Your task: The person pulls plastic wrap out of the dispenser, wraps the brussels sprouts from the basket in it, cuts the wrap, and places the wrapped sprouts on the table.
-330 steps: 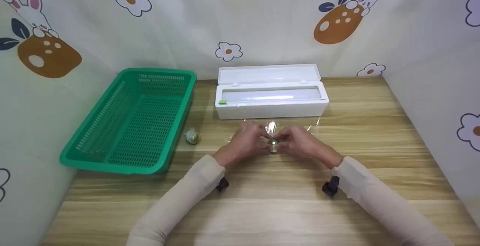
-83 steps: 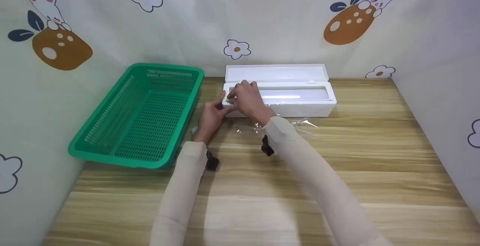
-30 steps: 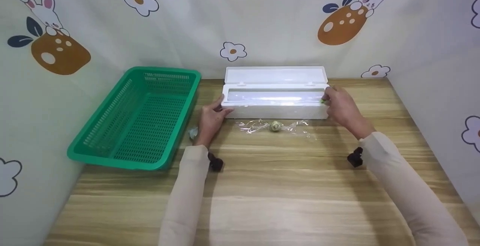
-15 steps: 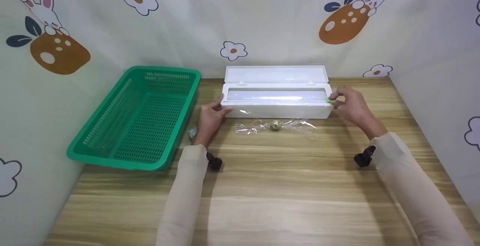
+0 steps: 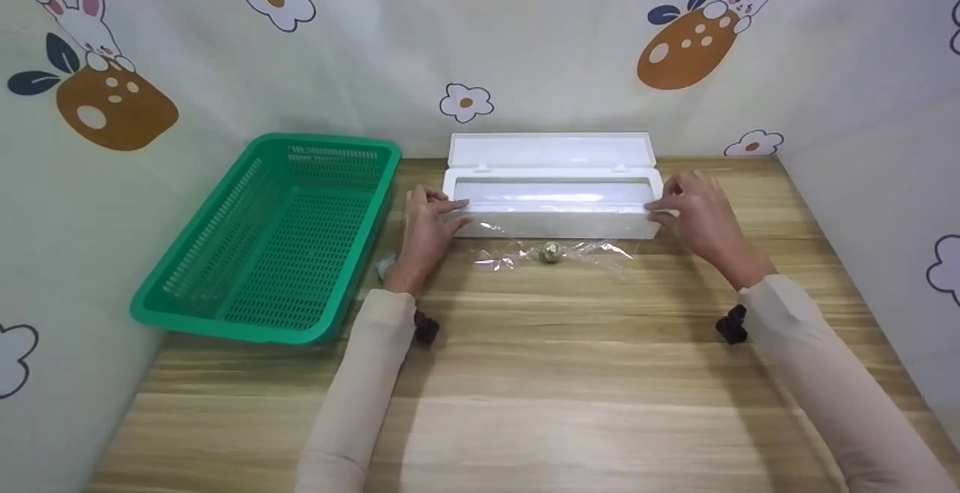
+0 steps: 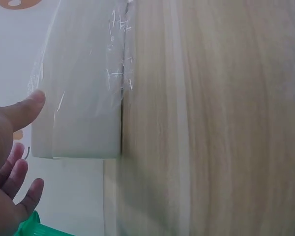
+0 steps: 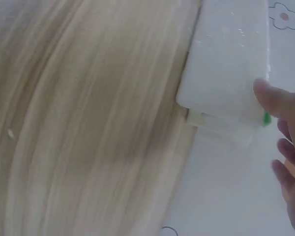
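A long white cling film dispenser box (image 5: pixel 555 226) stands at the back with its lid (image 5: pixel 551 150) raised. Clear cling film (image 6: pixel 88 59) hangs over its front face. At the left front corner, my left hand (image 5: pixel 426 234) pinches the film edge between thumb and forefinger. My right hand (image 5: pixel 706 223) does likewise at the right corner, its thumb on the film in the right wrist view; the green cutter slider (image 7: pixel 266 118) shows beside it. Before the box lies a small round greenish thing (image 5: pixel 550 252) in crumpled clear film. Another small wrapped one (image 5: pixel 385 266) is partly hidden by my left wrist.
A green slotted plastic basket (image 5: pixel 330 320) stands on the left of the wooden table (image 5: pixel 570 403), its inside bare. A patterned cloth backdrop (image 5: pixel 360 65) closes off the back and sides.
Earlier, my right hand drew the green slider from the left end to the right end of the box. Now it has let go of the slider, and both hands have moved onto the film's corners.
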The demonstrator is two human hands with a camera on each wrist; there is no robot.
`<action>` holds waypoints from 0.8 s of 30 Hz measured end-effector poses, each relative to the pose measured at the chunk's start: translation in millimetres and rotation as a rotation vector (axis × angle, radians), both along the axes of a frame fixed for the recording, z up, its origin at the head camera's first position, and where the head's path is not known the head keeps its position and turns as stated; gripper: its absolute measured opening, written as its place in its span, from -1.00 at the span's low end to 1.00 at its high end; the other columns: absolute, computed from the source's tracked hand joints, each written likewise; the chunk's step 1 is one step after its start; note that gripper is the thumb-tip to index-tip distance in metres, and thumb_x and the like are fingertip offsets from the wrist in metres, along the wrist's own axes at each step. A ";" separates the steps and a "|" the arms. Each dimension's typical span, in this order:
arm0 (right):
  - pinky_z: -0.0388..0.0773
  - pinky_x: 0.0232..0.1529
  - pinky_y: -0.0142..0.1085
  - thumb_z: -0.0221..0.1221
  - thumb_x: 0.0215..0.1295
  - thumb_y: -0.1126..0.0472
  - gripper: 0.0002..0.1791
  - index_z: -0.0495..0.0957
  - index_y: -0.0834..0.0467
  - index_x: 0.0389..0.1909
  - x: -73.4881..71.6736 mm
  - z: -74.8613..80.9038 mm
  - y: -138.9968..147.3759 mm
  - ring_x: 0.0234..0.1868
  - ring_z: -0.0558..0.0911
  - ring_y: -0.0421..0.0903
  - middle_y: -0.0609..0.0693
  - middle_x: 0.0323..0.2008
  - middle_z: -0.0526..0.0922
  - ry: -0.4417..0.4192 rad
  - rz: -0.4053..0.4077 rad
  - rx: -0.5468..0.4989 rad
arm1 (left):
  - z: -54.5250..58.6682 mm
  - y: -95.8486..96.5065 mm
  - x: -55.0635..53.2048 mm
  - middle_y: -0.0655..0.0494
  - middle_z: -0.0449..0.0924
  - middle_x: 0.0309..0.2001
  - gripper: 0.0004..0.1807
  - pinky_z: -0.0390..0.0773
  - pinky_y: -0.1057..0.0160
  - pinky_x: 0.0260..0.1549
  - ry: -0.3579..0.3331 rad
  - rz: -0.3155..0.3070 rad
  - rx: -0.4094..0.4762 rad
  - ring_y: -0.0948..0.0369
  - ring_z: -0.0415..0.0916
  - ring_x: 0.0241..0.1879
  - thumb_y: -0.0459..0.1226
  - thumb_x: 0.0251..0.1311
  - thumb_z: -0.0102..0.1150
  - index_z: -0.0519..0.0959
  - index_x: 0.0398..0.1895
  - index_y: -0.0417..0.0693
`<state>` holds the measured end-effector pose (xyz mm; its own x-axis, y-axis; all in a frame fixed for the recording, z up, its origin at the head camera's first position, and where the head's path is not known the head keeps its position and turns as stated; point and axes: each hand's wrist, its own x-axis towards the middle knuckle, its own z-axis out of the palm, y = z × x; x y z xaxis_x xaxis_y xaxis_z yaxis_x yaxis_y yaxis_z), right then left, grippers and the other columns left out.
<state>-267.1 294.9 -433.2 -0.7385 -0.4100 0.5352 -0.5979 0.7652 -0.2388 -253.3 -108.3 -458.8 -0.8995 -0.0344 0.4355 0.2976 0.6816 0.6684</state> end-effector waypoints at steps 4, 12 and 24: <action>0.16 -0.26 -0.13 0.51 -0.11 0.42 -0.87 0.77 0.26 -0.48 -3.5 -5.5 -2.8 -0.35 0.41 0.13 0.15 -0.44 0.53 0.136 0.036 0.011 | -1.6 -1.2 -1.5 -0.14 0.54 -0.23 -0.87 0.45 0.09 -0.14 0.084 -0.011 -0.046 -0.02 0.41 -0.11 -0.32 0.06 0.48 0.80 -0.33 -0.18; 0.21 -0.11 -0.10 0.40 0.07 0.43 -0.90 0.66 0.30 -0.41 1.4 -4.1 -8.6 -0.21 0.49 0.14 0.17 -0.31 0.58 -0.071 0.004 -0.040 | 2.4 -6.0 4.5 -0.14 0.66 -0.26 -0.89 0.55 0.02 -0.08 0.027 -0.038 0.037 -0.04 0.57 -0.17 -0.34 0.20 0.35 0.74 -0.33 -0.26; 0.42 0.10 0.09 0.35 0.15 0.39 -0.92 0.63 0.28 -0.37 11.3 7.4 -9.2 -0.19 0.62 0.17 0.18 -0.32 0.70 -0.205 0.004 -0.114 | 7.1 -18.1 14.6 -0.14 0.69 -0.18 -0.87 0.62 0.02 0.02 -0.118 -0.123 0.094 0.01 0.60 -0.10 -0.32 0.28 0.30 0.69 -0.24 -0.25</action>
